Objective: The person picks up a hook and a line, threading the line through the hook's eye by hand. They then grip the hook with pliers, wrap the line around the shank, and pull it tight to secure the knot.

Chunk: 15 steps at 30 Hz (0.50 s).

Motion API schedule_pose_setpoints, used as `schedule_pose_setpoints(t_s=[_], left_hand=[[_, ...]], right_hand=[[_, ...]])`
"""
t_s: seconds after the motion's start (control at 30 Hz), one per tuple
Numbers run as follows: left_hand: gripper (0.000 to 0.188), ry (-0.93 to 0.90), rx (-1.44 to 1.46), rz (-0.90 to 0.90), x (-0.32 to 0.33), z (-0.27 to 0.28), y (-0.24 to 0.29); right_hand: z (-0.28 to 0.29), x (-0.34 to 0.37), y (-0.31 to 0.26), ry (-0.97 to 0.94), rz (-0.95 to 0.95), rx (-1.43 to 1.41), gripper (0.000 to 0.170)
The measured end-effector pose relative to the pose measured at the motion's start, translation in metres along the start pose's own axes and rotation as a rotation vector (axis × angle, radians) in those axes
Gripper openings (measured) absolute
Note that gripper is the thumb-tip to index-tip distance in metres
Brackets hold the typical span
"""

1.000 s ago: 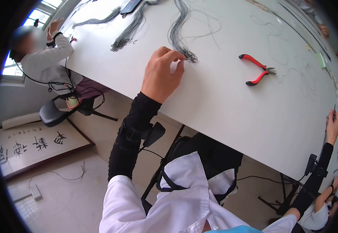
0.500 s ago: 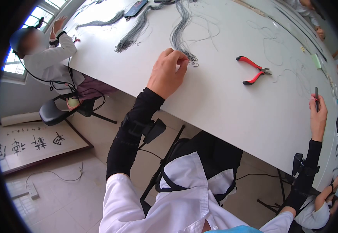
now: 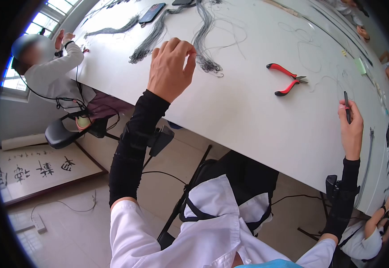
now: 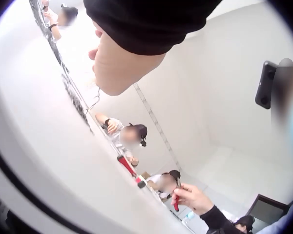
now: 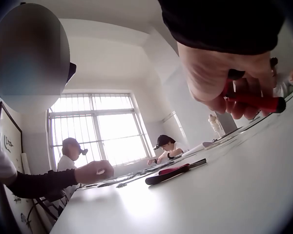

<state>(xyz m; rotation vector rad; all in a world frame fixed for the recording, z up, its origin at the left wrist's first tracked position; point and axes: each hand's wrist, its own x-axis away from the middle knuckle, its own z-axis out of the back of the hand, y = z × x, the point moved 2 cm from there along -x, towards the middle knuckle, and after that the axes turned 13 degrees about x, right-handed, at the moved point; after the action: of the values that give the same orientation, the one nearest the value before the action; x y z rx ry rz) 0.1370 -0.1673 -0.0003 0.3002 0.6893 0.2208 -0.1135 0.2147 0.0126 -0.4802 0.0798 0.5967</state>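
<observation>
My left hand (image 3: 172, 69) is raised by the table's near edge, thumb and index fingertips close together. I cannot tell whether a strand is between them. Just right of it lies a bundle of grey strands (image 3: 203, 35) with dark curled ends, one small metal hook (image 3: 221, 75) sticking out. A second grey bundle (image 3: 147, 49) lies behind the hand to the left. My right hand (image 3: 351, 129) holds red-and-black-handled pliers (image 3: 347, 107), jaws pointing away from me; the handle ends show in the right wrist view. Another pair of red pliers (image 3: 288, 80) lies spread between the hands.
A phone (image 3: 152, 13) and a third grey bundle (image 3: 114, 29) lie at the back left of the white table (image 3: 248, 120). Loose thin strands curl beyond the pliers. Another person (image 3: 56, 67) sits at the table's left end; others are along the right.
My left hand first closed in at the hooked end of the bundle, then moved left and away from it. My right hand came inward from the far right with the pliers.
</observation>
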Motion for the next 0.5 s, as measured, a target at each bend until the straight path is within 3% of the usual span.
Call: schedule_pose_setpoints(t_s=[0.17,0.27,0.4,0.5], left_hand=[[0.012,0.083,0.362,0.191,0.008,-0.009,-0.015],[0.019,-0.056,0.680,0.408,0.014,-0.019,-0.016],[0.024,-0.124,1.011,0.532,0.013,-0.023,-0.014],[0.020,-0.118,1.028,0.546,0.010,-0.025,-0.010]], right_hand=[[-0.005,0.004,-0.012,-0.018,0.003,-0.033,0.027],[-0.007,0.006,-0.021,-0.039,0.013,-0.059,0.026],[-0.012,0.011,-0.035,-0.048,0.014,-0.104,0.025],[-0.015,0.012,-0.045,-0.059,0.030,-0.131,0.024]])
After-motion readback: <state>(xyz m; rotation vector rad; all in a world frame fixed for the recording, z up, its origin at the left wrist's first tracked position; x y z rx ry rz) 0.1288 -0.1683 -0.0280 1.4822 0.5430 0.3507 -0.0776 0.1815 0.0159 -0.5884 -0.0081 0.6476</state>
